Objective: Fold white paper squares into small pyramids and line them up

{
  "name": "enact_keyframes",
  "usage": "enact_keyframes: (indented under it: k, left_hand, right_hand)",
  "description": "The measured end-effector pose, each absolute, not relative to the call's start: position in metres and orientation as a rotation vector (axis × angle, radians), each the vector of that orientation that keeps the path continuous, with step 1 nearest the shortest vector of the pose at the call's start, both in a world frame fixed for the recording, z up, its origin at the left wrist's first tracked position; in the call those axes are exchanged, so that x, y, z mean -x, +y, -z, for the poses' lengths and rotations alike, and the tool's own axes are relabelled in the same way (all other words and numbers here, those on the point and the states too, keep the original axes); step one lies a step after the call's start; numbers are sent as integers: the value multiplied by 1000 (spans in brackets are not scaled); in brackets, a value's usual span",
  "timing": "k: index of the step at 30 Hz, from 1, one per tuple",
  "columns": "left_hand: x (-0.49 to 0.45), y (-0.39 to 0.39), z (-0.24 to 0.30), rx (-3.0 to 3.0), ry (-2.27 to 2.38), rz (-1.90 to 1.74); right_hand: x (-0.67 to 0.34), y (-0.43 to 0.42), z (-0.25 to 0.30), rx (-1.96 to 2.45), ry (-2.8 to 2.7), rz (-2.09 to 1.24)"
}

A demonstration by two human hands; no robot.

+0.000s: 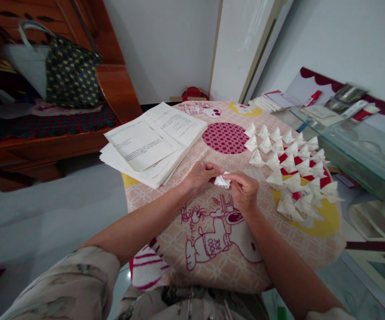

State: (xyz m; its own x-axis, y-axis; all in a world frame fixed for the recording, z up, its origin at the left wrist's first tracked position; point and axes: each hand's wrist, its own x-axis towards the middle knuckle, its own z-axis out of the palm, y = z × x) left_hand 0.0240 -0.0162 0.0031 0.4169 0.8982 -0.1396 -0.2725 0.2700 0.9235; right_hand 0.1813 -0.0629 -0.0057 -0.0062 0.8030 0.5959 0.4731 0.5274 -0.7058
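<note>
Between my hands, above the middle of the cloth-covered table, is a small folded piece of printed white paper (222, 182). My left hand (202, 175) pinches its left side with thumb and fingers. On the other side, my right hand (245, 189) grips its right edge between thumb and forefinger. The fingertips hide part of the folds. To the right stand rows of folded paper pieces (289, 163) with pointed tips. A thick stack of printed paper sheets (146, 144) lies to the left, with smaller sheets on top.
The round table wears a pink patterned cloth (166, 209) with cartoon figures. A glass-topped cabinet (362, 142) borders it on the right, carrying a red marker-like item (312, 98) and metal container. On the left, a wooden bench (119, 91) holds a dark patterned bag (72, 73).
</note>
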Motion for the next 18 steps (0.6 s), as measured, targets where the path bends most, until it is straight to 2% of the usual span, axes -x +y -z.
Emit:
enact_keyframes:
  k: [3,10,18]
  left_hand:
    - [-23,-16,-6,-978,793,-897]
    - [-16,-11,0,-1099,873,-917]
    - [-14,-9,0,-1393,944,-920]
  right_hand:
    - [-180,-61,7,1160,-1517,-547]
    - [-178,-59,3,1291,-1172,-1206]
    - [-184,-60,1,1155,-1067,-1520]
